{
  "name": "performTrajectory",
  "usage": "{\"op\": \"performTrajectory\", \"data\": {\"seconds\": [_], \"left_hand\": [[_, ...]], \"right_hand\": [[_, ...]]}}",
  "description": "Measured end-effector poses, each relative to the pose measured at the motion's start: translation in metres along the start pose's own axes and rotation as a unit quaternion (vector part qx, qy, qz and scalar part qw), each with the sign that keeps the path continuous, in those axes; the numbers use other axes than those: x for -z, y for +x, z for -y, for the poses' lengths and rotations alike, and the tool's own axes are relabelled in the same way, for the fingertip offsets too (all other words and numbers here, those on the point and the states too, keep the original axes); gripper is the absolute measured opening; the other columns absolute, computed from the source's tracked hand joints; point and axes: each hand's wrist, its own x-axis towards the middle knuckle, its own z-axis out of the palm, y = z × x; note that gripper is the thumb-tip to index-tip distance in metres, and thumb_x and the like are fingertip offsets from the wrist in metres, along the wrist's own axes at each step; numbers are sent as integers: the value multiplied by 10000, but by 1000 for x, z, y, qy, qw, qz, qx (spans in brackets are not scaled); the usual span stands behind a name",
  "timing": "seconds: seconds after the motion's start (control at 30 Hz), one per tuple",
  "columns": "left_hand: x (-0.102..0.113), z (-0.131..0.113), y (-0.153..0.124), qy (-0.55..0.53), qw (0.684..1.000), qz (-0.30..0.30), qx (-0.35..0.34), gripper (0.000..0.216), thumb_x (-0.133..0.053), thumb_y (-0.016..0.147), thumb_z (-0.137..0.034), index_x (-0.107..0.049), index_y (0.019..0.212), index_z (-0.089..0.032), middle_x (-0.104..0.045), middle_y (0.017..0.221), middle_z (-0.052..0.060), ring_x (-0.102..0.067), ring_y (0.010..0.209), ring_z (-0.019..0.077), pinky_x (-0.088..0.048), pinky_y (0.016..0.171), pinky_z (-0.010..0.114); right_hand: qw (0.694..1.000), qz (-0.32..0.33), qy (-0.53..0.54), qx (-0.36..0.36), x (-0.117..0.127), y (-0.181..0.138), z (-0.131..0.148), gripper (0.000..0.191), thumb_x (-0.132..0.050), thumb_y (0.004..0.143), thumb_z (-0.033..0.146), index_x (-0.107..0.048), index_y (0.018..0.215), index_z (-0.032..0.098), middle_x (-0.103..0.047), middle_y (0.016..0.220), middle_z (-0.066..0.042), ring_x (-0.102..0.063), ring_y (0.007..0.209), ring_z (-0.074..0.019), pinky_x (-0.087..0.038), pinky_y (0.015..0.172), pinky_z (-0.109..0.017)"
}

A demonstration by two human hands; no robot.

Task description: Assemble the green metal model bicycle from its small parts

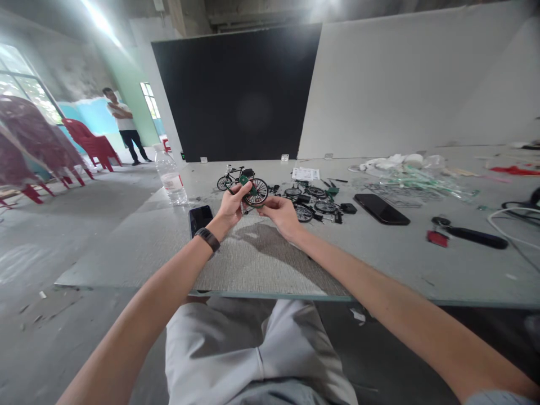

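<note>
My left hand [232, 207] is closed on a partly built miniature bicycle [256, 192], with a spoked wheel and a green part by the thumb. My right hand [282, 215] pinches close by the lower right of that wheel; what lies between its fingertips is hidden. Just behind them a black miniature bicycle [230, 178] stands upright on the table. To the right of my right hand lie loose bicycle parts [325, 206], among them several spoked wheels and small black and green pieces.
A water bottle [172, 179] and a phone [199, 218] are on the left. Rightward lie a black phone [382, 208], a black-handled tool [476, 236], a printed sheet [306, 174] and clear plastic wrapping [422, 180]. A person [124, 121] stands near red chairs [90, 140].
</note>
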Motion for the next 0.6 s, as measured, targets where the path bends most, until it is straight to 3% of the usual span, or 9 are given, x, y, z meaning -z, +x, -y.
{"op": "performTrajectory", "data": {"seconds": [0.6], "left_hand": [[1,0,1,-2,1000,-9,-5,373,-887,629,-452,-687,767,-169,-680,758,29,-589,641,129,-392,510,256]], "right_hand": [[999,-33,-30,22,-3,-1,2,330,-828,620,452,-646,748,208,-644,638,-2,-577,604,-150,-476,618,-300]]}}
